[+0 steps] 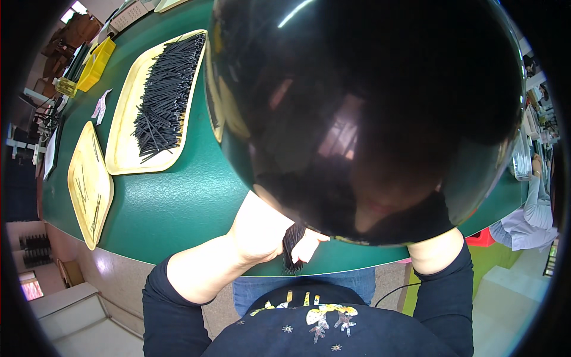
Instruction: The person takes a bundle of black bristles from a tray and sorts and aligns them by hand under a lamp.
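A bundle of thin black strands [291, 247] sticks out of my left hand [262, 231] close to the table's near edge. The fingers of that hand are closed round the bundle, loose ends pointing down toward me. A large glossy black dome [380, 119], like a lamp hood, covers most of the work spot and the upper part of the left hand. Only the wrist of my right hand [437, 253] shows below the dome's right side; its fingers are hidden behind it.
On the green table [172, 202], a pale yellow tray [128, 125] holds many thin black rods laid in a row. Left of it, a smaller tray [107, 190] carries several thin dark strands. A yellow bin [97, 64] stands farther back. Another person's arm [538, 199] shows at far right.
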Motion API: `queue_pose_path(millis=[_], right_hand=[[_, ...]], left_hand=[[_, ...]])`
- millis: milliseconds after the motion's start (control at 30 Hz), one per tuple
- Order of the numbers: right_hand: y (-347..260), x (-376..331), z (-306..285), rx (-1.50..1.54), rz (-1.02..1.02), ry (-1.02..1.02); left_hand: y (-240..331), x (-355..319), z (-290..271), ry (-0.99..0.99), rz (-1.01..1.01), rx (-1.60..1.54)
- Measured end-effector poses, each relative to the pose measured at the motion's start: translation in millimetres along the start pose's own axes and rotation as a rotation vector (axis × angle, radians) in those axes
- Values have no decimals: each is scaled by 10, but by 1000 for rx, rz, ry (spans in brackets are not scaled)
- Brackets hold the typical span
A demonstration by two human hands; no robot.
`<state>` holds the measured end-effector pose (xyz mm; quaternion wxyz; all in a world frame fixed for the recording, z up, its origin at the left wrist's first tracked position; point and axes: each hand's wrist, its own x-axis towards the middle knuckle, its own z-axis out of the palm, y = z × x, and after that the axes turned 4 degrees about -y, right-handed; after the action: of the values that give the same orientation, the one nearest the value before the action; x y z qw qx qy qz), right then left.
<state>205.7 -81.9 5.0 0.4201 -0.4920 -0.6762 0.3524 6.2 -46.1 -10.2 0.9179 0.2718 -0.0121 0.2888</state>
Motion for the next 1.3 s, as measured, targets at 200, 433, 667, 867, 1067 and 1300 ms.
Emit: queue_pose_path(millis=[200, 433, 667, 867, 1067, 1300], right_hand=[[-20, 24, -21, -81, -40, -50], [39, 42, -32, 169, -64, -8], [67, 23, -45, 338, -83, 49], [102, 47, -72, 414, -118, 94], [96, 65, -60, 440, -129, 106], [104, 64, -84, 455, -135, 108]], left_hand=[[42, -10, -6, 97, -71, 177], [134, 54, 141, 171, -146, 325], [132, 38, 140, 240, -201, 314], [271, 188, 340, 305, -383, 499], [194, 115, 262, 377, -384, 629], [229, 125, 311, 361, -329, 658]])
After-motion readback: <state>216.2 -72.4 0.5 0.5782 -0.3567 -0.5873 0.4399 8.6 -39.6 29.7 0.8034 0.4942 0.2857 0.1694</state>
